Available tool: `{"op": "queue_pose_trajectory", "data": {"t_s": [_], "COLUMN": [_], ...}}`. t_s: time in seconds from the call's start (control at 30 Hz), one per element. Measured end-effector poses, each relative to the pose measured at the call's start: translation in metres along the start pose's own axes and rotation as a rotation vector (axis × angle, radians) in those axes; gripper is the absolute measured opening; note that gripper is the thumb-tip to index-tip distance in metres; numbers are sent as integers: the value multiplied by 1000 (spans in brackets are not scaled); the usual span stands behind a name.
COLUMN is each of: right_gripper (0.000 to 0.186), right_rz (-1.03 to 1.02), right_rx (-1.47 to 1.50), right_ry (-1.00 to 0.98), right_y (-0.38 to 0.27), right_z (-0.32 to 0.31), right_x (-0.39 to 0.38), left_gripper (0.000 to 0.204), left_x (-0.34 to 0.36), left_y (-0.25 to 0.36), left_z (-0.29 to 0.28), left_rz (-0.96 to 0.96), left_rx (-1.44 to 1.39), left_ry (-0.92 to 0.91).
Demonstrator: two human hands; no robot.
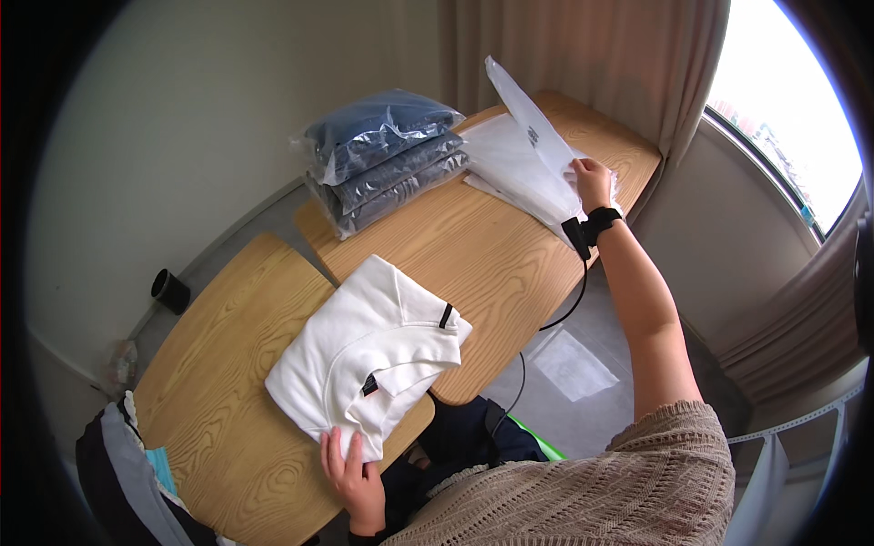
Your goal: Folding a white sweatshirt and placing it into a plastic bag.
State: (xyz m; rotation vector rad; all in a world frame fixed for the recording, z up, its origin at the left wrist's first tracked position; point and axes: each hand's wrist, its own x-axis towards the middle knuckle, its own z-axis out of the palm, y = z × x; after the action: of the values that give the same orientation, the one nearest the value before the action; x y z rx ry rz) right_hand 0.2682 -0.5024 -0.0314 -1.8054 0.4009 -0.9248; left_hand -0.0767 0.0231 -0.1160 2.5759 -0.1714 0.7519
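Observation:
A folded white sweatshirt (328,355) with a black neck label and a black tab lies across the two tabletops in front of me. My left hand (357,482) rests its outstretched fingers on the garment's near edge, by the collar. At the far right my arm reaches to a pile of frosted white plastic bags (501,155). There my right hand (594,185) pinches the edge of the top plastic bag (533,123), whose far corner stands up off the pile. A black strap with a cable circles my right wrist.
Clear bags of folded dark clothes (387,150) are stacked left of the frosted bags. Dark and grey cloth (118,473) hangs at the near left table edge. A black bin (170,291) stands on the floor. Curtains (583,55) and a window border the right side.

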Motion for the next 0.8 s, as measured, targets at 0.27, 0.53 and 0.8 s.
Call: {"op": "queue_pose_trajectory", "data": {"t_s": [0.27,0.53,0.8], "right_gripper": [23,26,23], "right_rz": [-345,-48,292], "right_rx": [-236,-391,55], "right_ry": [13,-179,-282], "right_y": [-65,8,28], "right_z": [6,20,22], "right_x": [-46,-39,-34], "left_gripper": [39,40,39], "left_x": [0,2,0], "left_y": [2,3,1], "left_z": [-1,-2,-2], "left_rz": [12,8,5], "left_rx": [12,14,17], "left_ry": [12,4,9]}}
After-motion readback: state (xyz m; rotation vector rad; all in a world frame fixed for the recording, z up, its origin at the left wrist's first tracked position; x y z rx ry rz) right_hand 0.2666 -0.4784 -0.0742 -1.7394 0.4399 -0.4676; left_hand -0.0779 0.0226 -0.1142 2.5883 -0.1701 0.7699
